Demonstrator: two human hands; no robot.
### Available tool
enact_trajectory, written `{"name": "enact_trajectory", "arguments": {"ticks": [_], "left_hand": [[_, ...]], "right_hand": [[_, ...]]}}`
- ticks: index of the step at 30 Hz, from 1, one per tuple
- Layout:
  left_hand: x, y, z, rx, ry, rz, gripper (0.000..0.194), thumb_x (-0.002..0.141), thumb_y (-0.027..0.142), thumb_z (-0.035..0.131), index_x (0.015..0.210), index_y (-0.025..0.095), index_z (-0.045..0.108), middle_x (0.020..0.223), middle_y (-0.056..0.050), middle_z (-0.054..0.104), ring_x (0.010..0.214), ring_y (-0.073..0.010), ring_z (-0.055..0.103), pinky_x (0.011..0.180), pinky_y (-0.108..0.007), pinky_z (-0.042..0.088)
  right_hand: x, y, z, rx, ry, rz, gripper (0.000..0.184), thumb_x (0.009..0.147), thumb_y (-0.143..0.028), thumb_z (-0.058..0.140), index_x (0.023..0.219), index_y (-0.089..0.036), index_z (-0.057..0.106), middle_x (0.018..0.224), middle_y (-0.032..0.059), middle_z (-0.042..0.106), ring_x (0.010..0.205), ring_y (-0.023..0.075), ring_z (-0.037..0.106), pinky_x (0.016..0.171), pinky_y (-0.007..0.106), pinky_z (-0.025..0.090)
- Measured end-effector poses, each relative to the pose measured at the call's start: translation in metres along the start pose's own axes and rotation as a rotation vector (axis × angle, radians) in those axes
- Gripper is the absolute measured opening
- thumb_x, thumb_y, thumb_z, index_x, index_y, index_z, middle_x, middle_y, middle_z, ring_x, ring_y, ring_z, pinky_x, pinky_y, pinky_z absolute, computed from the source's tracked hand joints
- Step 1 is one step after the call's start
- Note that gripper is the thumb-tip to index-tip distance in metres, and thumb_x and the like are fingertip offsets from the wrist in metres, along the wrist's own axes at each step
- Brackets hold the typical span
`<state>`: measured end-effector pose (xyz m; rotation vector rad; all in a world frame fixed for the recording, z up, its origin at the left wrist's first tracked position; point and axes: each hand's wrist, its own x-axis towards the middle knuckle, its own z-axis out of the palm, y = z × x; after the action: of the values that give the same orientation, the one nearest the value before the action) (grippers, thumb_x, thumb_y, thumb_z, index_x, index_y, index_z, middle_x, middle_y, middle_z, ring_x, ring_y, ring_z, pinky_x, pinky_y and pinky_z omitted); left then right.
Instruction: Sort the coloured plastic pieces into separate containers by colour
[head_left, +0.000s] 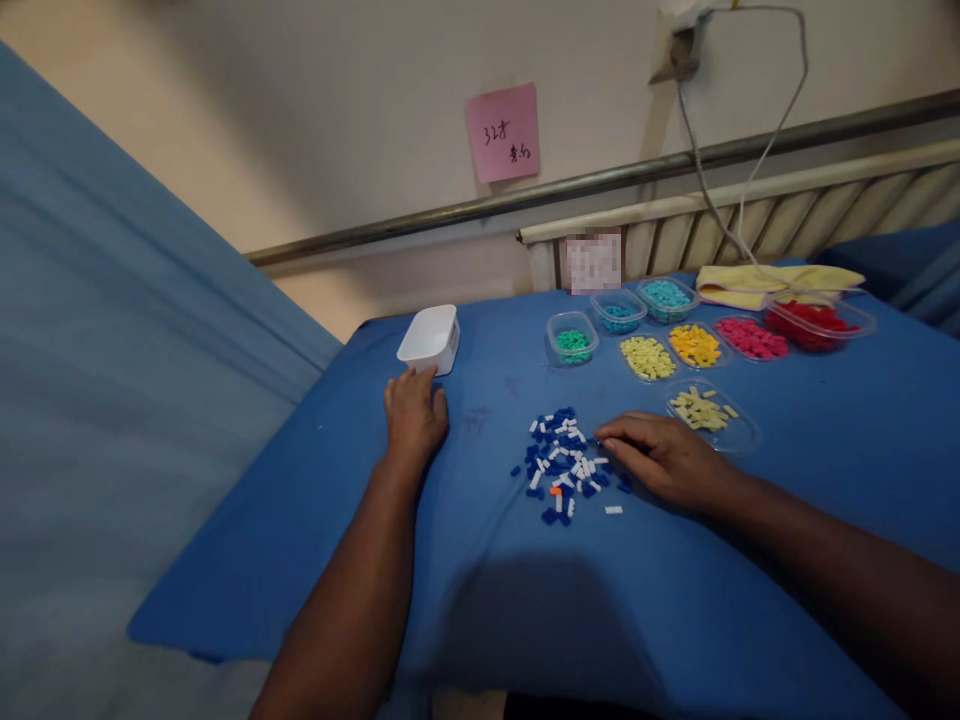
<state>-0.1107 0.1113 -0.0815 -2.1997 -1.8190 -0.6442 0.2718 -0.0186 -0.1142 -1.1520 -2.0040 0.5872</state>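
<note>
At the near side of a white plastic tub point(430, 338), my left hand point(415, 422) rests on the table, fingertips against the tub and thumb apart. A loose pile of small blue and white toy bricks point(559, 460) lies between my two hands, with one orange brick point(556, 491) among them. My right hand point(660, 458) is at the pile's right edge, thumb and fingers pinched together on what looks like a small blue brick point(595, 441). One white brick point(613, 510) lies apart, in front of the pile.
Clear tubs hold green bricks point(574, 345), blue and turquoise ones, yellow ones point(648, 358), orange-yellow ones, pink ones and red ones point(814, 322). A shallow tray point(739, 434) of pale yellow bricks stands beyond my right hand. A yellow cloth point(780, 284) lies behind, below a hanging cable point(697, 160).
</note>
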Motion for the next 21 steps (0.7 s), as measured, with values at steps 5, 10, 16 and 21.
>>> {"name": "enact_trajectory", "arguments": {"ticks": [5, 10, 16, 21], "left_hand": [[0.002, 0.004, 0.001, -0.005, 0.050, 0.043, 0.038, 0.102, 0.025, 0.056, 0.133, 0.016, 0.076, 0.141, -0.018, 0.071, 0.140, -0.0357, 0.061, 0.126, -0.058, 0.039], [0.003, 0.016, -0.003, 0.014, 0.050, -0.011, 0.053, 0.102, 0.026, 0.056, 0.153, 0.014, 0.063, 0.166, -0.017, 0.054, 0.148, -0.0368, 0.054, 0.124, -0.054, 0.044], [0.032, 0.025, -0.007, 0.069, -0.051, -0.095, 0.059, 0.105, 0.034, 0.058, 0.161, 0.016, 0.056, 0.163, -0.017, 0.057, 0.143, -0.0383, 0.058, 0.117, -0.050, 0.050], [0.054, 0.030, -0.017, 0.068, -0.160, -0.162, 0.043, 0.109, 0.029, 0.052, 0.145, 0.013, 0.069, 0.146, -0.019, 0.067, 0.131, -0.0334, 0.065, 0.108, -0.039, 0.052]], "right_hand": [[-0.001, -0.001, 0.000, -0.008, -0.003, -0.004, 0.025, 0.109, -0.033, 0.058, 0.117, -0.026, 0.080, 0.108, 0.0055, 0.083, 0.097, 0.0229, 0.078, 0.087, 0.038, 0.060], [0.002, 0.000, 0.003, 0.028, 0.038, 0.057, 0.024, 0.106, -0.031, 0.059, 0.115, -0.027, 0.081, 0.110, 0.0043, 0.084, 0.099, 0.0231, 0.079, 0.088, 0.037, 0.060], [0.004, 0.006, 0.005, 0.054, 0.093, 0.086, 0.024, 0.105, -0.034, 0.061, 0.112, -0.028, 0.083, 0.106, 0.0036, 0.084, 0.095, 0.0235, 0.079, 0.085, 0.037, 0.059], [0.005, 0.007, 0.005, 0.066, 0.097, 0.084, 0.023, 0.105, -0.034, 0.061, 0.111, -0.027, 0.082, 0.104, 0.0036, 0.084, 0.093, 0.0231, 0.079, 0.085, 0.037, 0.059]]}}
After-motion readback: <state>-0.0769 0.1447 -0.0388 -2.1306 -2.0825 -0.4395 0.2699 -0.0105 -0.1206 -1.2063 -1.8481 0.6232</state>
